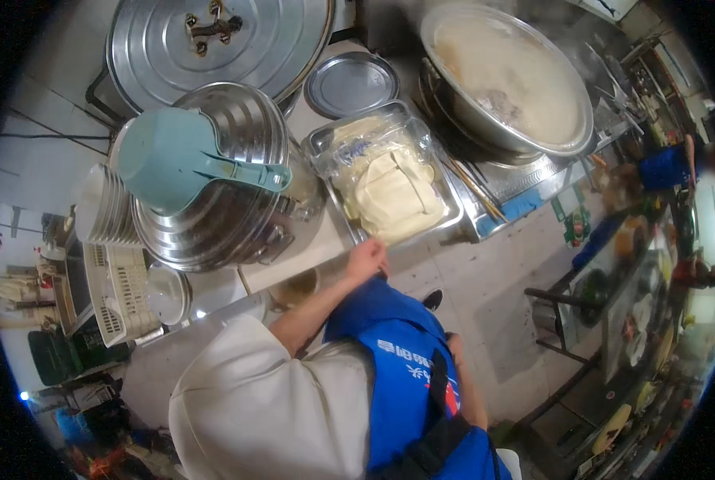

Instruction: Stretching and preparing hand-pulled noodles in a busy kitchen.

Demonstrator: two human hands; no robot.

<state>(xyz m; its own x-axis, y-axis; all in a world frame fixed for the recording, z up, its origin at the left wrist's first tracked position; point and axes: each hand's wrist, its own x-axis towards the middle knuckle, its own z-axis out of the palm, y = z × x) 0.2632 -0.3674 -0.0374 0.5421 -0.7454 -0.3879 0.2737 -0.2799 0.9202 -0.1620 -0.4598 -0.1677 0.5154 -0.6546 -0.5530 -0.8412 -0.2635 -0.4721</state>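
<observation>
My left hand (pixel 367 262) is at the near edge of a rectangular metal tray (pixel 453 211), its fingers curled. Whether it touches the rim is unclear. Folded pale-yellow sheets of food (pixel 399 192) lie in the tray, partly under clear plastic wrap (pixel 387 137). My right hand (pixel 453 343) hangs low beside the blue apron (pixel 387 312), its fingers mostly hidden. Right of the tray, long chopsticks (pixel 480 195) rest on the metal worktop. Beyond them stands a large round pot (pixel 585 129) of cloudy, frothy liquid (pixel 513 78).
A teal plastic scoop (pixel 168 159) sits on a lidded steel pot (pixel 213 231). Behind are a large metal lid (pixel 153 48) and a round metal plate (pixel 353 84). Stacked white bowls (pixel 102 207) and a cream plastic basket (pixel 120 294) stand left. A person (pixel 666 168) is at far right.
</observation>
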